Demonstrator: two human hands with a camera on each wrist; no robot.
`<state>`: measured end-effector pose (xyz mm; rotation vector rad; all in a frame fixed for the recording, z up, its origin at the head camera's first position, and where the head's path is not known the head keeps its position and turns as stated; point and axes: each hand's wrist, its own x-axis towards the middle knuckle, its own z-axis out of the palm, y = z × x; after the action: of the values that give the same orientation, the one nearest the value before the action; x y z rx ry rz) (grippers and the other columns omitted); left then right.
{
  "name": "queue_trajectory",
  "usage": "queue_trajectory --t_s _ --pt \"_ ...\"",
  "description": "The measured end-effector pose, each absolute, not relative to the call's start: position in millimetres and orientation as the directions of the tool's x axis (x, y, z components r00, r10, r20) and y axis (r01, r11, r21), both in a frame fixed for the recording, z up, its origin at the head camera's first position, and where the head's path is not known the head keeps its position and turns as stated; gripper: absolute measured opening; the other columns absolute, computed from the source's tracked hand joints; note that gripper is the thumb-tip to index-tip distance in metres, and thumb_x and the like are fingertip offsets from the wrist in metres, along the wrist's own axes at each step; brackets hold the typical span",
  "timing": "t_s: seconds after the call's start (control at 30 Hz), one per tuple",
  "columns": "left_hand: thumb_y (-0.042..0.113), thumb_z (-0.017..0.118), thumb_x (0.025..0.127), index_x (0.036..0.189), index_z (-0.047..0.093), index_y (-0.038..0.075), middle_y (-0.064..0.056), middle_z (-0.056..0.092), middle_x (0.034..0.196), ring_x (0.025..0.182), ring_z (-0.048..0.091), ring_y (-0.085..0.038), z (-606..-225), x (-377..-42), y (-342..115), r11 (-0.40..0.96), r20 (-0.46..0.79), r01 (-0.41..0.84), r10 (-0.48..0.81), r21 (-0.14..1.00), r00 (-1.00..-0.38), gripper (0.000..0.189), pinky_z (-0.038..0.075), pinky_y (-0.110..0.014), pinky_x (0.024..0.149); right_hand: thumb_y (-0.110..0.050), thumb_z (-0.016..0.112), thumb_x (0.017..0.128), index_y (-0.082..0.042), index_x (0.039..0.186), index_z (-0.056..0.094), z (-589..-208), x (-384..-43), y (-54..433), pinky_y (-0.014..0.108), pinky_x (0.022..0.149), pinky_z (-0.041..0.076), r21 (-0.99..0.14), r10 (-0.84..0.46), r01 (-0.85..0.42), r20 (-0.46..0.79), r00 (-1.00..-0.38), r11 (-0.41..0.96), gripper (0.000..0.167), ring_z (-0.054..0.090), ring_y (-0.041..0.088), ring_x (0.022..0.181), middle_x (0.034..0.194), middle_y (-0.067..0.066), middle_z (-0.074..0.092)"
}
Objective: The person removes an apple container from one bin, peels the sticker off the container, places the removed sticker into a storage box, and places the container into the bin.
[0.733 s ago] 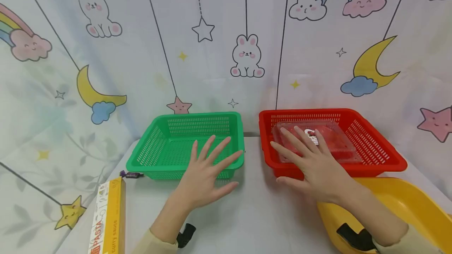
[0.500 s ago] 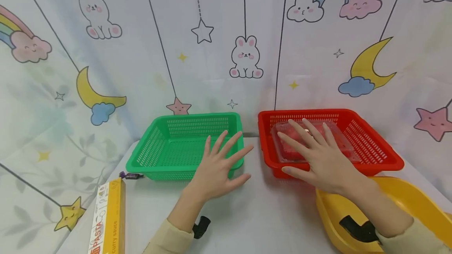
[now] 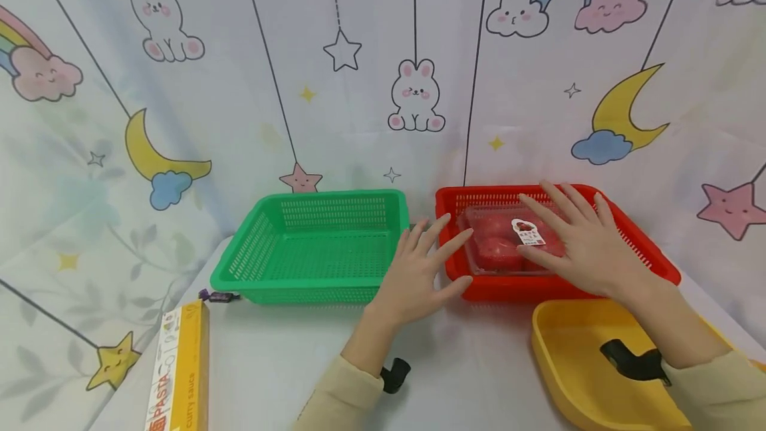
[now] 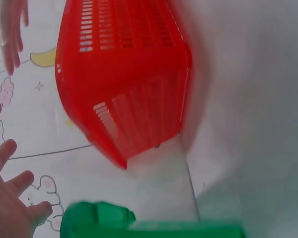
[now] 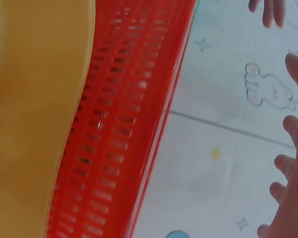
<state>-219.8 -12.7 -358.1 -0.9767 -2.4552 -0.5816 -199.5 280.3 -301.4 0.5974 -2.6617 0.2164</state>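
Note:
In the head view my left hand [image 3: 413, 278] hovers with spread fingers between the green basket [image 3: 335, 291] and the red basket [image 3: 479, 288], holding nothing. My right hand [image 3: 592, 245] is over the right part of the red basket, its fingers spread and nothing held. Inside that basket lies a clear plastic box of red fruit [image 3: 499, 255] with a white label, partly hidden by the right hand. The left wrist view has the left hand [image 4: 12, 198] at its left edge, apart from the red basket [image 4: 124, 74]. At the right wrist view's edge the right hand [image 5: 290, 183] shows, fingers apart.
A yellow tub [image 3: 574, 351] stands at the front right, partly under the right forearm. On the left lie a pasta box [image 3: 179, 364] and a small dark purple wrapped candy [image 3: 221, 297]. A patterned curtain [image 3: 359, 85] hangs behind the white table [image 3: 287, 364].
Both hands have moved to the right, the left one from in front of the green basket toward the red one. More of the fruit box and its label is uncovered.

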Motion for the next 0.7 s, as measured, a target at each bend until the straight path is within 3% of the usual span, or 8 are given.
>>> queue_trajectory --t_s 0.13,0.37,0.5,0.7 --pt "0.047 0.065 0.093 0.156 0.038 0.034 0.001 0.027 0.162 0.148 0.022 -0.027 -364.2 -222.8 2.8 0.653 0.554 0.701 0.484 0.286 -0.677 0.070 0.034 -0.053 0.112 -0.044 0.071 0.091 -0.016 0.161 0.026 -302.3 -211.3 295.1 0.072 0.112 0.000 -0.151 -0.307 -0.384 0.376 -0.875 0.911 0.088 0.011 0.047 0.147 0.164 0.021 0.015" --pt "0.043 0.065 0.091 0.156 0.038 0.035 0.003 0.024 0.164 0.150 0.016 -0.024 -379.7 -222.8 20.4 0.598 0.527 0.629 0.367 0.497 -0.766 0.071 0.046 -0.050 0.102 -0.046 0.065 0.096 -0.010 0.162 0.014 -308.8 -236.2 320.6 0.080 0.095 0.031 -0.389 -0.185 -0.269 0.240 -0.953 0.881 0.091 0.017 0.054 0.142 0.162 0.028 0.013" --pt "0.043 0.065 0.090 0.156 0.036 0.034 0.006 0.018 0.165 0.151 0.014 -0.023 -390.3 -219.8 26.8 0.537 0.479 0.568 0.311 0.624 -0.821 0.073 0.050 -0.048 0.098 -0.053 0.059 0.098 -0.007 0.162 0.004 -315.6 -247.4 336.4 0.079 0.094 0.033 -0.515 -0.127 -0.179 0.135 -0.983 0.839 0.096 0.019 0.055 0.139 0.160 0.031 0.015" --pt "0.042 0.067 0.091 0.157 0.034 0.037 0.006 0.017 0.166 0.148 0.019 -0.019 -402.2 -219.7 27.9 0.458 0.401 0.476 0.257 0.751 -0.879 0.074 0.052 -0.043 0.095 -0.057 0.053 0.099 -0.003 0.160 -0.004 -330.0 -255.2 357.5 0.079 0.092 0.034 -0.570 -0.049 -0.046 0.010 -0.999 0.820 0.100 0.015 0.061 0.136 0.157 0.038 0.009"
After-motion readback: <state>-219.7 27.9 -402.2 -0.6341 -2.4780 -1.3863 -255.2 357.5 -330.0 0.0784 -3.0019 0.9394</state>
